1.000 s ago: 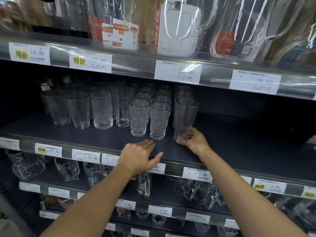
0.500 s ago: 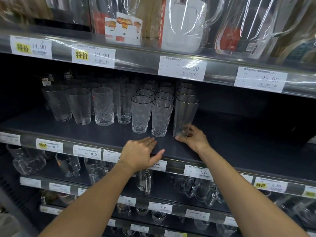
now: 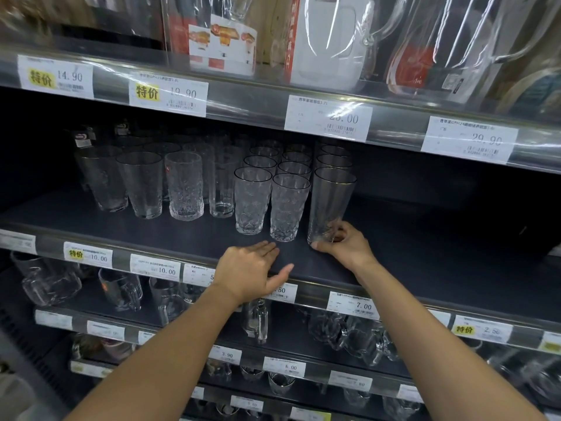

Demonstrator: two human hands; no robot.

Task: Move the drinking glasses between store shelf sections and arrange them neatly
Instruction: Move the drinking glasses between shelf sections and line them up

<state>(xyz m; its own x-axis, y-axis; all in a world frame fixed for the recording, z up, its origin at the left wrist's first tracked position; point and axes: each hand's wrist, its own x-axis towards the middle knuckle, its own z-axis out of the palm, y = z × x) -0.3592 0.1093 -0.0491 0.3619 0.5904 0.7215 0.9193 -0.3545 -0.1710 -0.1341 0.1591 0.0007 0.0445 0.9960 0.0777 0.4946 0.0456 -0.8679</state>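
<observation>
A tall smooth gold-rimmed glass point(image 3: 331, 202) stands at the front of a row on the dark middle shelf point(image 3: 440, 253). My right hand point(image 3: 346, 246) grips its base, thumb in front and fingers curled behind. Left of it stand two rows of textured glasses, fronted by one textured glass point(image 3: 288, 208) and another textured glass point(image 3: 252, 202). My left hand point(image 3: 252, 273) rests flat on the shelf's front edge, fingers straight and holding nothing, just in front of the textured glasses. Further left stand several more tumblers point(image 3: 139, 183).
The right half of the middle shelf is bare dark surface. Wrapped glass pitchers point(image 3: 328, 41) stand on the shelf above. Price tags point(image 3: 328, 117) line the shelf edges. Glass mugs point(image 3: 48, 278) and small glasses fill the lower shelves.
The tall glass has slid slightly inward, in line with the textured rows, my right hand still at its base. My left hand stays flat on the shelf edge.
</observation>
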